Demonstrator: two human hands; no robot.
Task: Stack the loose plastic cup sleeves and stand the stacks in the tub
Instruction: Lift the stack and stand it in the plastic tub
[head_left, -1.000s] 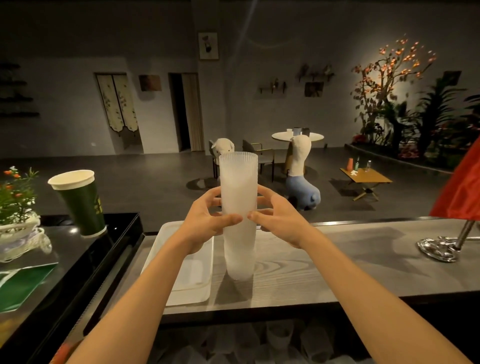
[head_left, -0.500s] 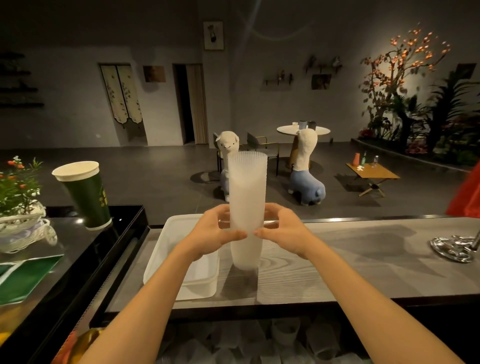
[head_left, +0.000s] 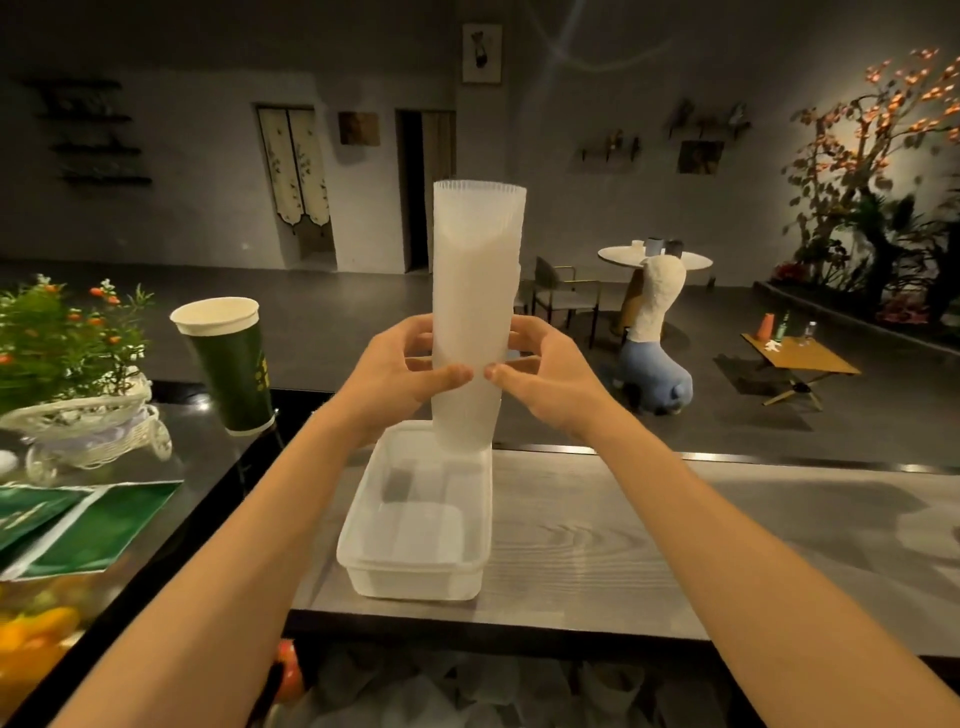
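At the centre of the head view, a tall stack of translucent plastic cup sleeves (head_left: 475, 270) is held nearly upright, wide mouth uppermost, between two bare hands. The left hand (head_left: 395, 379) grips the stack's left flank, thumb across the near face and fingers curled behind. The right hand (head_left: 545, 384) grips the right flank in mirror fashion, and the two thumb tips almost meet on the front. The stack's narrow lower end lies over the far end of the white rectangular tub (head_left: 410, 584). Whether it rests on the tub floor cannot be told. The tub stands on the grey wood-grain counter (head_left: 649, 545), with its long side running away from the viewer. To the left, on a darker glossy surface, stand a green paper cup (head_left: 228, 364) and a flowering plant in a white wicker basket (head_left: 78, 415). Below the counter's near edge lie dim translucent shapes (head_left: 467, 691), too dark to identify.
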